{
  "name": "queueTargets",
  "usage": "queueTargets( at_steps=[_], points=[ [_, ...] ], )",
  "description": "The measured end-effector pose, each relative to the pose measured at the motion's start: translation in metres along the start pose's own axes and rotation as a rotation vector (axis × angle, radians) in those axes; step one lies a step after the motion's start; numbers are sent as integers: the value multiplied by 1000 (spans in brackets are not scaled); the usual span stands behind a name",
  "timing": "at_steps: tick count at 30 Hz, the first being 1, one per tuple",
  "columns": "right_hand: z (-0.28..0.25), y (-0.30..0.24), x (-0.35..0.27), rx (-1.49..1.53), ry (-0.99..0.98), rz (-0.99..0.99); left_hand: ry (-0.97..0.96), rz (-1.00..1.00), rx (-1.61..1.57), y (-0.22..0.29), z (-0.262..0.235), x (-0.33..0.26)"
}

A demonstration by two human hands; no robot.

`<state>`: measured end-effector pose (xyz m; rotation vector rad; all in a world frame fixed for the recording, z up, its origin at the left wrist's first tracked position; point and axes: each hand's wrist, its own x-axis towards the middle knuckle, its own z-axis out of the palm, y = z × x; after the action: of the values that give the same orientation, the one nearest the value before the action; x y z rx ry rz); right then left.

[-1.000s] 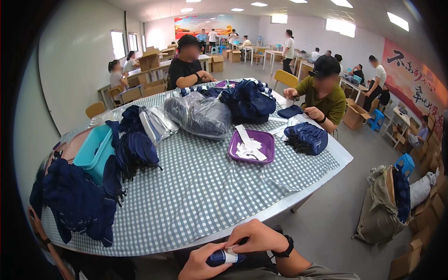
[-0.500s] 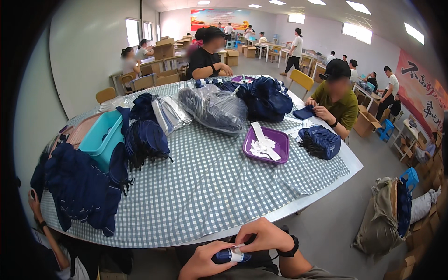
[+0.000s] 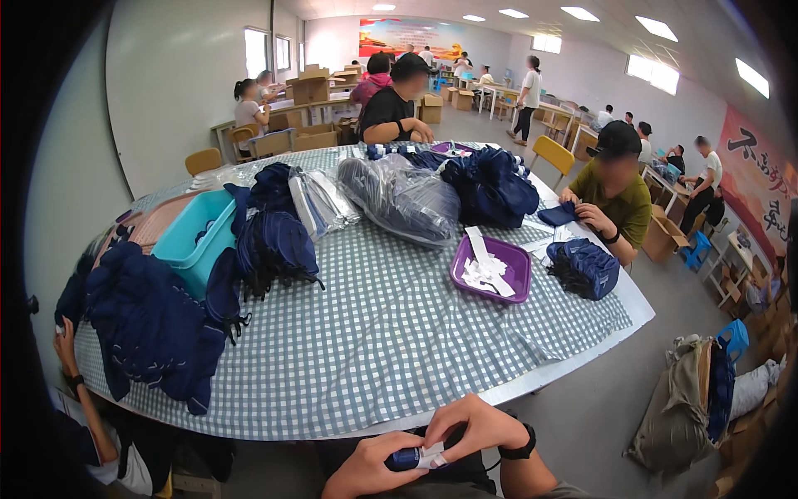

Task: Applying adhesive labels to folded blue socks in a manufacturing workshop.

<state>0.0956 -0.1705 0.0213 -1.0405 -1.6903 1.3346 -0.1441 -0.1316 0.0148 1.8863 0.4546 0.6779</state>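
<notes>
Gripping a small navy roll (image 3: 405,459) in the left hand (image 3: 370,467), with fingers curled snugly round its body. Pinching a white band (image 3: 431,457) on that roll between thumb and fingertips of the right hand (image 3: 472,428), with hardly any gap between them. Holding the roll low in front of the body, just beyond the near edge of the checked cloth (image 3: 349,358), off the table rather than on it.

Probably at the banding step: wrapping or smoothing the white band round the roll, using the left hand as clamp and the right for fine work. Cannot make out the ends of the band behind the fingers, nor any join.

For the next move, calling most likely for an even squeeze from the left, to keep the soft roll from swelling, and a light pull from the right, to bring the band level and snug. Best not to tug hard, for fear of creasing or tearing a band apparently of paper.

On the table, well apart from both hands: loose white strips (image 3: 485,270) in a purple tray (image 3: 522,270), with a stack of navy pouches (image 3: 584,270) near it, to the right.
</notes>
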Motion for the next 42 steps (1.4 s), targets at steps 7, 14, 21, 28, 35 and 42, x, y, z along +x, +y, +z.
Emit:
queueTargets(
  at_steps=[7, 14, 21, 28, 35, 42],
  points=[
    [7, -1, 2, -139, 94, 93, 91, -4, 89, -16, 1, -4],
    [15, -9, 7, -291, 97, -59, 66, -168, 45, -22, -5, -3],
    [14, -4, 6, -196, 103, -58, 62, -107, 78, -30, -1, -4],
    [13, 1, 2, -96, 101, 9, 54, -73, 75, -28, 0, -3],
    [12, 3, -2, -3, 159, 116, 52, -57, 68, -30, 1, -4],
    [15, 10, 1, 159, 395, 164, 99, -118, 10, -34, -3, -8]
  ],
)
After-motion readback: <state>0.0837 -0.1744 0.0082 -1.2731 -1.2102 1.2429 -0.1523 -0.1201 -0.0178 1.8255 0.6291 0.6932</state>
